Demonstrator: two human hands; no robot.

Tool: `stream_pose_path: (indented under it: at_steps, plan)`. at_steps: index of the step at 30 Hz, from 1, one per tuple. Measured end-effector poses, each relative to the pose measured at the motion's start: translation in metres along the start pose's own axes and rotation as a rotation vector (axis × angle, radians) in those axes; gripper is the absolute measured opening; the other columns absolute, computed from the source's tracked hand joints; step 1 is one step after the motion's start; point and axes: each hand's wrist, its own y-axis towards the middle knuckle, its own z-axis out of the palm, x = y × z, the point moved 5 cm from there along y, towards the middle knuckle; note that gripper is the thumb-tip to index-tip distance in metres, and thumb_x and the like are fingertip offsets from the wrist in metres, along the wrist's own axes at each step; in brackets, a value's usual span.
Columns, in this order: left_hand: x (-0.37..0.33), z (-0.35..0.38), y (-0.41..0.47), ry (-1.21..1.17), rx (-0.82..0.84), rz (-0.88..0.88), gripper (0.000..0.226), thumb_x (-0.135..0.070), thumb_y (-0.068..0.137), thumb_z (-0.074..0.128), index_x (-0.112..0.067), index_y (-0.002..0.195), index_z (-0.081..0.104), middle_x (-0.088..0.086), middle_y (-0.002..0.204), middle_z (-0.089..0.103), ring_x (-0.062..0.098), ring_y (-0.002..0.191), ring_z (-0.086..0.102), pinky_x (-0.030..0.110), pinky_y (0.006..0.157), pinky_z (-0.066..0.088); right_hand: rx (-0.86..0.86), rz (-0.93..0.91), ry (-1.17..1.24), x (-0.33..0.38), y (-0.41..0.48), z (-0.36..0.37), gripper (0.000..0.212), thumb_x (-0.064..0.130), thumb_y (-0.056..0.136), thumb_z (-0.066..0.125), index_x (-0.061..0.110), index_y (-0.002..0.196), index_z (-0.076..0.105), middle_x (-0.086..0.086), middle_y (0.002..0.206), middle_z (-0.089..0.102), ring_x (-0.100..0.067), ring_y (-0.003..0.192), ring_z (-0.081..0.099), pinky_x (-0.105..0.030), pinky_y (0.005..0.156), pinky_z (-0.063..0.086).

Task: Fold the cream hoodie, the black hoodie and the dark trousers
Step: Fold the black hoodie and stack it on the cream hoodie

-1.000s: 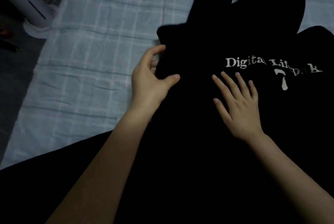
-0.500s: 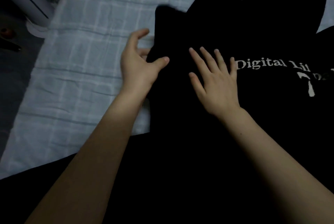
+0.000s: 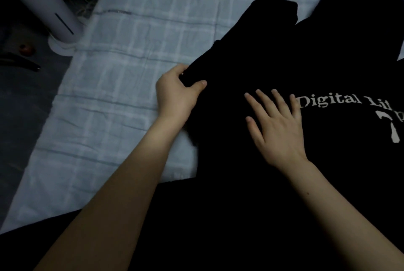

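Note:
The black hoodie (image 3: 284, 56) with white lettering lies spread on a pale checked sheet (image 3: 142, 52), filling the right and lower part of the view. Its left sleeve is folded over the body, with the cuff pointing away at the top. My left hand (image 3: 177, 93) grips the hoodie's left edge, thumb on top and fingers tucked under the cloth. My right hand (image 3: 277, 126) lies flat on the chest, fingers spread, just left of the print. No cream hoodie or dark trousers can be told apart in this dim view.
A white cylindrical appliance (image 3: 43, 6) stands on the dark floor at the upper left, beside the sheet's edge. Small dark items (image 3: 24, 62) lie on the floor near it. Bare sheet stretches to the left of the hoodie.
My left hand went from hovering open at the hoodie's edge to gripping it. My right hand slid left across the chest and stays flat. The view shifted.

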Motion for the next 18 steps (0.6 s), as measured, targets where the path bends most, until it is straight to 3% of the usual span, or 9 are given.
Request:
stream_pose_path:
  at_steps: [3, 7, 10, 12, 15, 18]
  plan:
    - [-0.013, -0.019, -0.010, 0.171, -0.033, 0.149, 0.026, -0.038, 0.071, 0.081, -0.024, 0.085, 0.065, -0.004, 0.088, 0.064, 0.011, 0.080, 0.057, 0.017, 0.066, 0.033, 0.008, 0.019, 0.072, 0.003, -0.001, -0.006, 0.058, 0.047, 0.100, 0.022, 0.027, 0.154, 0.033, -0.003, 0.158, 0.037, -0.028, 0.149, 0.025, -0.048, 0.123, 0.003]
    - [-0.006, -0.012, 0.013, 0.058, 0.219, -0.031, 0.033, -0.056, 0.088, 0.061, -0.026, 0.101, 0.064, -0.003, 0.107, 0.062, 0.014, 0.097, 0.060, 0.022, 0.078, 0.037, -0.088, 0.057, 0.300, 0.013, 0.010, -0.025, 0.057, 0.044, 0.100, 0.028, 0.028, 0.155, 0.031, 0.001, 0.160, 0.033, -0.021, 0.150, 0.022, -0.047, 0.124, 0.008]
    - [-0.015, 0.003, 0.048, -0.044, 0.337, -0.003, 0.033, -0.038, 0.102, 0.046, -0.025, 0.131, 0.053, -0.003, 0.091, 0.059, 0.012, 0.082, 0.056, 0.024, 0.075, 0.039, -0.168, 0.051, 0.391, 0.024, 0.036, -0.034, 0.056, 0.041, 0.100, 0.031, 0.033, 0.156, 0.027, 0.002, 0.161, 0.029, -0.018, 0.151, 0.019, -0.047, 0.124, 0.009]
    - [-0.023, 0.019, 0.071, -0.114, 0.452, 0.052, 0.036, -0.026, 0.102, 0.047, -0.026, 0.138, 0.049, 0.004, 0.087, 0.060, 0.014, 0.075, 0.054, 0.024, 0.070, 0.041, -0.169, 0.072, 0.390, 0.023, 0.055, -0.029, 0.057, 0.044, 0.099, 0.029, 0.038, 0.156, 0.022, 0.003, 0.162, 0.027, -0.019, 0.152, 0.016, -0.048, 0.124, 0.008]
    - [-0.031, 0.049, 0.094, -0.130, 0.654, 0.085, 0.035, -0.013, 0.101, 0.048, -0.018, 0.136, 0.053, 0.004, 0.098, 0.066, 0.004, 0.074, 0.060, 0.012, 0.069, 0.045, -0.075, 0.122, 0.346, 0.013, 0.070, -0.003, 0.060, 0.051, 0.097, 0.023, 0.044, 0.155, 0.012, 0.002, 0.163, 0.026, -0.024, 0.152, 0.016, -0.053, 0.122, 0.009]
    - [-0.035, 0.069, 0.104, -0.055, 0.779, 0.093, 0.035, -0.003, 0.096, 0.054, -0.006, 0.130, 0.060, 0.008, 0.122, 0.065, -0.002, 0.092, 0.061, 0.004, 0.080, 0.043, -0.045, 0.092, 0.228, 0.011, 0.070, 0.018, 0.063, 0.054, 0.096, 0.020, 0.038, 0.156, 0.014, 0.001, 0.162, 0.029, -0.031, 0.151, 0.020, -0.057, 0.121, 0.011]
